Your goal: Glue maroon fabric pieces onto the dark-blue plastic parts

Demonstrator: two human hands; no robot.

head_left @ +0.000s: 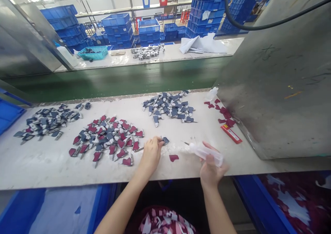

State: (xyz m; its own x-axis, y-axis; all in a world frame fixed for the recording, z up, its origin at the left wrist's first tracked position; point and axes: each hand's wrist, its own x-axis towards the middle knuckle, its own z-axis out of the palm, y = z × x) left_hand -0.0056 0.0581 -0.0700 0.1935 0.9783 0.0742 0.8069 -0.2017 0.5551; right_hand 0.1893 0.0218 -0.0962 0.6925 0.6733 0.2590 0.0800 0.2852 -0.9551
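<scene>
My left hand [151, 153] pinches a small part with a dark blue-grey face [166, 141] and a thin metal end, just above the white table [181, 172]. In my right hand [212, 166] is a translucent squeeze bottle [207, 152], tilted with its thin needle tip pointing left toward that part. One maroon piece [174, 158] lies flat on the table between my hands. A pile of parts with maroon and dark faces [111, 139] spreads left of my left hand. Beyond my hands sits a pile of blue-grey parts [169, 106].
Another dark pile [51, 120] lies far left. Loose maroon pieces [226, 113] and a red packet [231, 134] lie near the metal panel [281, 82] at right. A green belt [124, 79] runs behind the table. Blue bins [269, 206] stand below its front edge.
</scene>
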